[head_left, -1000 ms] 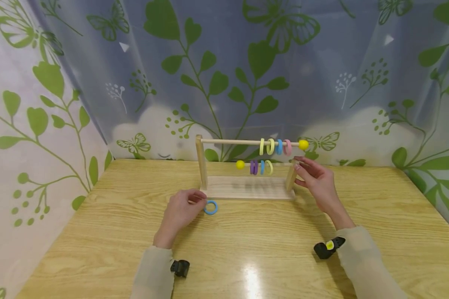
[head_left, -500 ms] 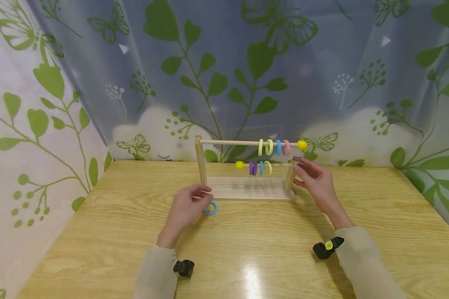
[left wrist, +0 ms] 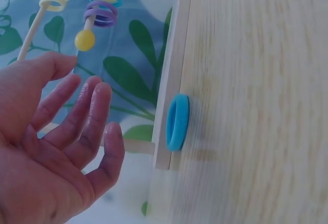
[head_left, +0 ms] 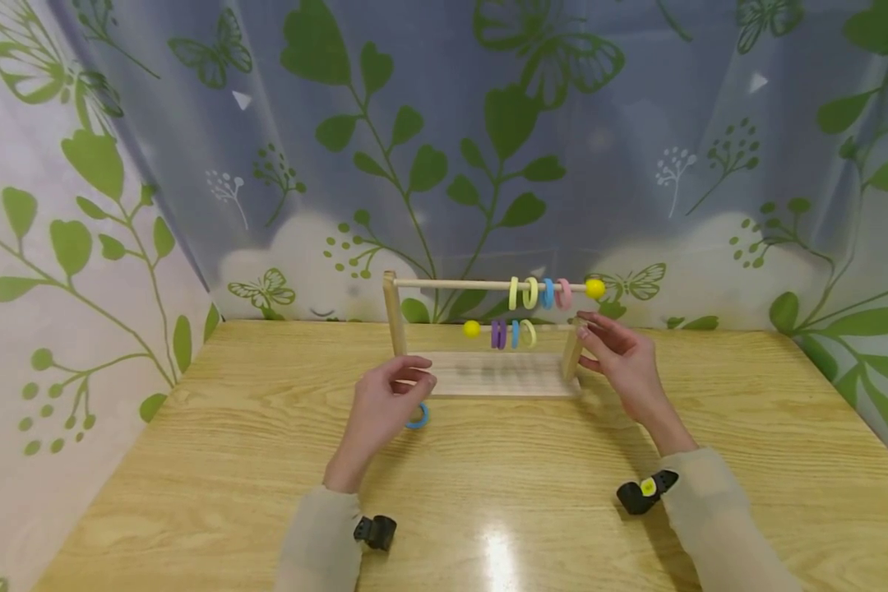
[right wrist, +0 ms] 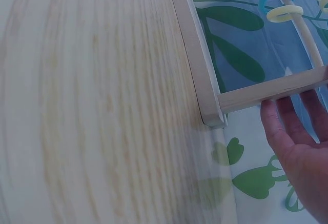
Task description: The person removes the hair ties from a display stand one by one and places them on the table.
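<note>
A wooden rack [head_left: 499,385] has two posts, each bearing a rod tipped with a yellow ball. Yellow, blue and pink rings hang on the upper rod [head_left: 451,284]; purple, blue and yellow rings hang on the lower one. My right hand [head_left: 627,370] grips the right post [head_left: 573,355] near its top, thumb in front. Before the left post, my left hand [head_left: 385,403] hovers with loosely bent fingers and holds nothing, as the left wrist view confirms. A loose blue ring [left wrist: 178,123] lies by the base's front edge, partly hidden by that hand in the head view.
The wooden table [head_left: 503,485] spreads out in front of the rack. Behind it hangs a blue curtain [head_left: 622,148] with green leaves and butterflies, and a pale patterned one [head_left: 30,312] stands on the left. Both wrists wear black cameras.
My left hand has moved right and slightly away from me, passing over the blue ring, which stays on the table. My right hand keeps its place on the post.
</note>
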Tool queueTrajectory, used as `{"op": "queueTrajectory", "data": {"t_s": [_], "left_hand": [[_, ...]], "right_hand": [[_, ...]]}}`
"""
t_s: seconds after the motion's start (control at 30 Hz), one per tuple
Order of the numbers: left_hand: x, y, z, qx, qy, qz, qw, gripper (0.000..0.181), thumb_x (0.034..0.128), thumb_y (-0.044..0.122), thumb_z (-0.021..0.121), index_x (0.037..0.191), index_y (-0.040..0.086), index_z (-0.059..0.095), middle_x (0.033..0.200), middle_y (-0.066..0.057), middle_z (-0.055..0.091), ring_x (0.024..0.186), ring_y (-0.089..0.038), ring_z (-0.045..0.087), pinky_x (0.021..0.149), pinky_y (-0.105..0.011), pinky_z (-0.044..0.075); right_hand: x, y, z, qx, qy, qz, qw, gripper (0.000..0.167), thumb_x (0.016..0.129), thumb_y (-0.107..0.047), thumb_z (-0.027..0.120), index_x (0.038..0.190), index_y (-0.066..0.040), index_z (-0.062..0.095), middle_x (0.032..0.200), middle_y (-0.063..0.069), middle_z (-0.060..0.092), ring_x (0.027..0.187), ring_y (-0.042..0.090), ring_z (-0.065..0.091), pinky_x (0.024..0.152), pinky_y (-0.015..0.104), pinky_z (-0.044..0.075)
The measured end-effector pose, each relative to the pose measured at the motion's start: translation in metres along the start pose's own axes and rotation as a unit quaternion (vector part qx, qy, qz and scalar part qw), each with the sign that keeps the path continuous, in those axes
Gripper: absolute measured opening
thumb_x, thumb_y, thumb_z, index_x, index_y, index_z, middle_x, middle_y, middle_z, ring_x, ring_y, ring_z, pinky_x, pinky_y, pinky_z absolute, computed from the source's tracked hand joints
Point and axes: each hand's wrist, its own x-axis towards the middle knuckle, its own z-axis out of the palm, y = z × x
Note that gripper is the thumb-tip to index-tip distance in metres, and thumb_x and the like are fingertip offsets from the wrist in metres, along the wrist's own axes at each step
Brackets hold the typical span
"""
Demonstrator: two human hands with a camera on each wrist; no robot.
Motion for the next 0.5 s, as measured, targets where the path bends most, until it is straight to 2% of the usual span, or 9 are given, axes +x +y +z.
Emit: {"op": "queueTrajectory", "data": {"t_s": [0.2, 0.5], "left_hand": [[0.003, 0.003, 0.004, -0.008, 0.014, 0.012, 0.9998, 0.02, 0.0944, 0.021, 0.074, 0.115, 0.017, 0.075, 0.106, -0.004, 0.077, 0.092, -0.019, 0.071, 0.083, -0.031, 0.058], [0.007, 0.009, 0.017, -0.027, 0.037, 0.033, 0.9984, 0.02, 0.0928, 0.019, 0.076, 0.112, 0.015, 0.076, 0.103, -0.004, 0.078, 0.091, -0.018, 0.072, 0.082, -0.029, 0.058]], "right_hand": [[0.0, 0.0, 0.001, -0.008, 0.003, 0.003, 1.0, 0.051, 0.1, -0.026, 0.067, 0.142, 0.0, 0.058, 0.113, -0.023, 0.07, 0.104, -0.003, 0.069, 0.079, 0.026, 0.062], [0.0, 0.0, 0.0, -0.01, 0.002, 0.006, 0.9999, 0.051, 0.1, -0.026, 0.067, 0.143, -0.001, 0.057, 0.114, -0.022, 0.07, 0.104, -0.003, 0.069, 0.079, 0.026, 0.062]]}}
